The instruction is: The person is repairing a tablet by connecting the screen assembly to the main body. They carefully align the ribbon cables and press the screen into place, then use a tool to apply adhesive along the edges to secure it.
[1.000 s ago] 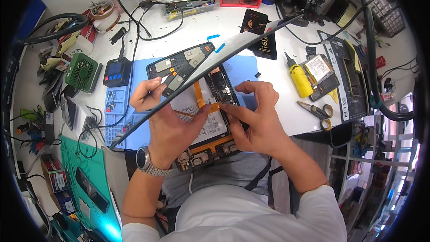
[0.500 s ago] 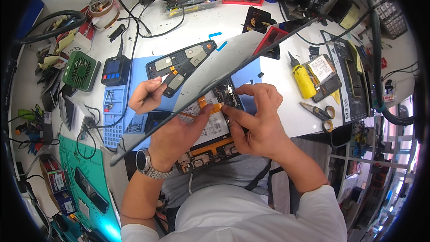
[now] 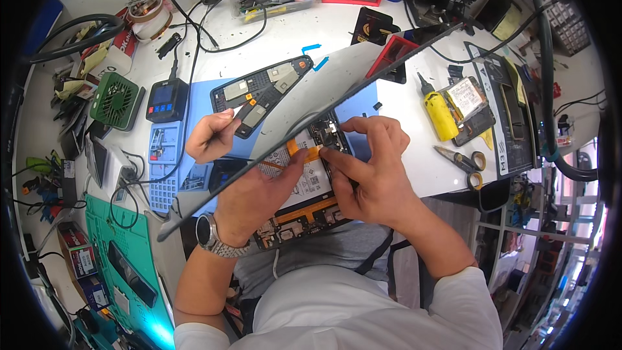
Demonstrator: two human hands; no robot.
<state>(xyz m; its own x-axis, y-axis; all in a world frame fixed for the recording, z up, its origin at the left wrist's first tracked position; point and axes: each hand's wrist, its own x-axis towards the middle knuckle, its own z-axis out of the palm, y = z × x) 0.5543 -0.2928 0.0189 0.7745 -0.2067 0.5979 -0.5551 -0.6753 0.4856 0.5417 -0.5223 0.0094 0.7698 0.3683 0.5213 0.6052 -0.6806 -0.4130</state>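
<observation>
An opened tablet [image 3: 315, 183] with a white-labelled battery rests against my lap and the table edge. Its thin glossy screen panel [image 3: 337, 81] stands tilted up over it, seen nearly edge-on. My left hand [image 3: 256, 191], with a metal watch, grips the panel, its curled fingers showing on the far side. That hand's thumb lies on an orange flat cable [image 3: 312, 155] across the battery. My right hand [image 3: 376, 172] is bent over the tablet's right edge, its index fingertip pressed at the cable's end. The fingertip hides the connector.
A dark back cover [image 3: 265, 91] lies on the blue mat [image 3: 253, 149] behind the panel. To the right are a yellow bottle [image 3: 438, 116], scissors [image 3: 463, 162] and an opened device [image 3: 470, 107]. A small boxy meter [image 3: 167, 100] and green fan [image 3: 116, 104] stand left.
The right hand's fingers have shifted very slightly at the cable's end. Both hands otherwise keep their places, and the panel stays tilted as before.
</observation>
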